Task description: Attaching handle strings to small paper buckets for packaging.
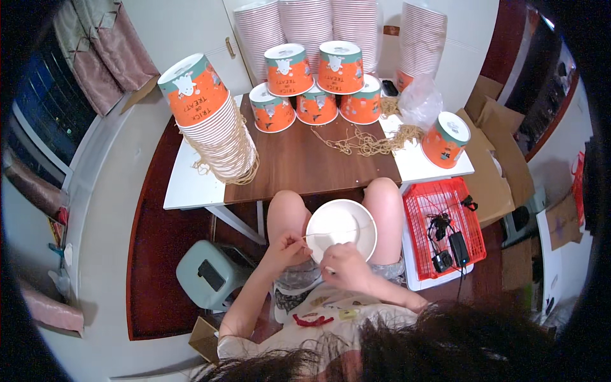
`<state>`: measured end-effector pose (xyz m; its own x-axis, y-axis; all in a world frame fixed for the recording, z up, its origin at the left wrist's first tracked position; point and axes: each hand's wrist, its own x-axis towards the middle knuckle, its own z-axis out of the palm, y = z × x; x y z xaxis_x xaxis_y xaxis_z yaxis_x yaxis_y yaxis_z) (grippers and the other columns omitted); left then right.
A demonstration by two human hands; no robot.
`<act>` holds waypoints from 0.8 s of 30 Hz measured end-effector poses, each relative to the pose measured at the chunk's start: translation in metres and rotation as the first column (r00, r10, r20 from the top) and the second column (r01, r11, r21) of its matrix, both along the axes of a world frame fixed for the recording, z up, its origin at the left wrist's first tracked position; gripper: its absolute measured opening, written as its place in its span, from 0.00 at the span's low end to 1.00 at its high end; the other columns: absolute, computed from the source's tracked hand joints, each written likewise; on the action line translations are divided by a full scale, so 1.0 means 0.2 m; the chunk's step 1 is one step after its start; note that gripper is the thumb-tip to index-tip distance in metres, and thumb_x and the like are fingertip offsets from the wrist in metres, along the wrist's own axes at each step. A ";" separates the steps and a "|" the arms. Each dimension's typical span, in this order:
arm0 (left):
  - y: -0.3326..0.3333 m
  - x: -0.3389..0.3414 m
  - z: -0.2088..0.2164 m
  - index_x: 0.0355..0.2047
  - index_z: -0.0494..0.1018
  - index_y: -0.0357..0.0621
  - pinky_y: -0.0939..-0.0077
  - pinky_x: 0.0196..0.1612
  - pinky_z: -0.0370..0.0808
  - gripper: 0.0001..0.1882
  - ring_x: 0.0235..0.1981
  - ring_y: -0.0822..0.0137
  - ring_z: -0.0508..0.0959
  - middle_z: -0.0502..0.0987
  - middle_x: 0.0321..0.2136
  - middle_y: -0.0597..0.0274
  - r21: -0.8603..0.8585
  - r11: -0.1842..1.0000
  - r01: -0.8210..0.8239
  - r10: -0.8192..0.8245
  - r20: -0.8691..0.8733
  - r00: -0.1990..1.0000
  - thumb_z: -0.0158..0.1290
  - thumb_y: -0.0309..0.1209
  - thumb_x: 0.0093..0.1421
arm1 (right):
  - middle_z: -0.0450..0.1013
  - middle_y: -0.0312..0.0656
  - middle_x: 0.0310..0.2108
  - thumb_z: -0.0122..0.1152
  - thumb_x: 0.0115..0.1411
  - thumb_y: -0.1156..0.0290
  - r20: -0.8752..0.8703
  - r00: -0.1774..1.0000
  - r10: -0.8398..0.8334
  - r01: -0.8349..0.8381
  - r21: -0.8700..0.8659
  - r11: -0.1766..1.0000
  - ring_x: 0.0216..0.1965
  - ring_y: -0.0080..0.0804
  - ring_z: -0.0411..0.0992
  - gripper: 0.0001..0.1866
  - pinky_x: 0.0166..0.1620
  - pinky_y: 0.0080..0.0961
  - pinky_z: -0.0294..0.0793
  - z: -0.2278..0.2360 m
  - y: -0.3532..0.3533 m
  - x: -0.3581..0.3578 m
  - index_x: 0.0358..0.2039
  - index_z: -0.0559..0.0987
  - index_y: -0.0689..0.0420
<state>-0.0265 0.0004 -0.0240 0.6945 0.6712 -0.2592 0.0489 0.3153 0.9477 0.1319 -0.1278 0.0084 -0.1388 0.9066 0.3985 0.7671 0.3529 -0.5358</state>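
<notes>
Apparently fitting string (317,235) to the bucket (340,216) on the lap (387,213), six o'clock from the table (286,162); pinching string in the left hand (287,248) at nine; curling the right hand (347,264) at six, cannot tell around what; probably calling next for a gentle pull.

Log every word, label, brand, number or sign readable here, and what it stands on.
Top bucket of the left stack: large dark lettering, legible but not copied.
Two upper pyramid buckets: similar lettering, smaller, likewise not copied.
Upturned base of the right-hand bucket: marks too small to read.
White bucket in the lap: none visible.
</notes>
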 end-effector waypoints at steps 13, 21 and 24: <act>0.01 -0.02 0.10 0.27 0.65 0.41 0.86 0.28 0.70 0.07 0.26 0.77 0.72 0.72 0.25 0.65 0.226 0.958 0.178 -0.154 -0.120 0.981 0.53 0.25 0.51 | 0.72 0.42 0.27 0.57 0.49 0.69 -0.312 0.950 -0.016 -0.033 -0.153 0.988 0.29 0.39 0.71 0.08 0.34 0.29 0.70 -0.10 0.21 0.08 0.29 0.78 0.56; 0.04 -0.01 0.09 0.29 0.62 0.41 0.85 0.26 0.69 0.09 0.25 0.76 0.71 0.70 0.25 0.63 0.372 0.894 0.250 -0.265 -0.011 0.964 0.53 0.25 0.51 | 0.72 0.42 0.26 0.60 0.46 0.72 -0.346 0.932 0.112 -0.189 -0.199 0.962 0.29 0.37 0.70 0.07 0.34 0.26 0.69 -0.13 0.28 0.09 0.28 0.79 0.57; 0.06 -0.01 0.07 0.29 0.62 0.41 0.83 0.29 0.69 0.11 0.29 0.74 0.71 0.69 0.28 0.61 0.598 0.759 0.259 -0.225 -0.131 0.965 0.54 0.24 0.50 | 0.71 0.42 0.25 0.60 0.46 0.73 -0.342 0.931 0.131 -0.211 -0.211 0.954 0.28 0.36 0.70 0.06 0.33 0.25 0.69 -0.12 0.29 0.09 0.26 0.78 0.57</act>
